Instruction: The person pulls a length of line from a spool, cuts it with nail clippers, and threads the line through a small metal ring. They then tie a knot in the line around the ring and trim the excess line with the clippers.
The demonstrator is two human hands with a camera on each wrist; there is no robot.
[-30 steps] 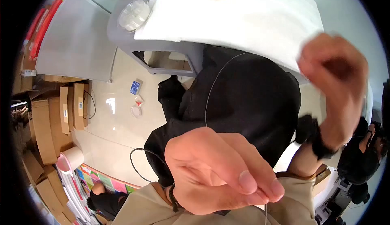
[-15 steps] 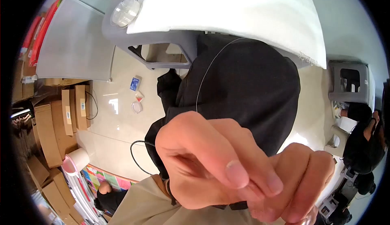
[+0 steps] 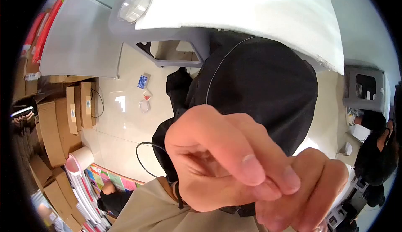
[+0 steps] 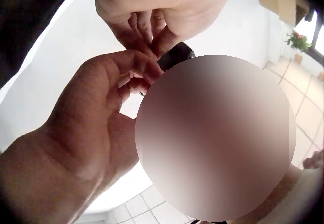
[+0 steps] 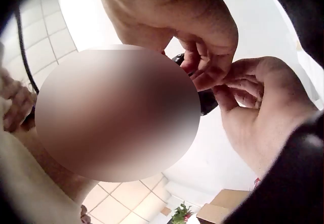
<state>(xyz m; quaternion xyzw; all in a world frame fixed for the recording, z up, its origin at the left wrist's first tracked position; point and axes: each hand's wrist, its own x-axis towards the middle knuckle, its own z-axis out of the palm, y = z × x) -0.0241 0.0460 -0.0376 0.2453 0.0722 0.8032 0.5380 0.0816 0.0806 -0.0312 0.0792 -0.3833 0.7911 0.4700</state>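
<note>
In the head view my left hand (image 3: pixel 213 161) is curled low over my lap, thumb and fingertips pinching. A thin pale wire (image 3: pixel 208 90) arcs from the table's edge over the black cloth (image 3: pixel 268 81) on my lap and passes behind this hand. My right hand (image 3: pixel 303 186) has its fingers bent, its tips meeting the left fingertips; what it pinches is hidden. In the left wrist view the left hand (image 4: pixel 167 4) comes from above and the right hand (image 4: pixel 93 113) from the left. The right wrist view shows the right hand (image 5: pixel 182 11) above the left hand (image 5: pixel 271 102).
The white-covered table (image 3: pixel 251 10) stands ahead, with small silvery pieces (image 3: pixel 328 64) along its right edge. A clear round container (image 3: pixel 135 7) sits at its left. Cardboard boxes (image 3: pixel 54 131) line the left side; a grey stool (image 3: pixel 364 87) stands at right.
My right hand has come from the table's right corner down to the left fingertips, and stays there since half a second ago. My left hand keeps its pinch.
</note>
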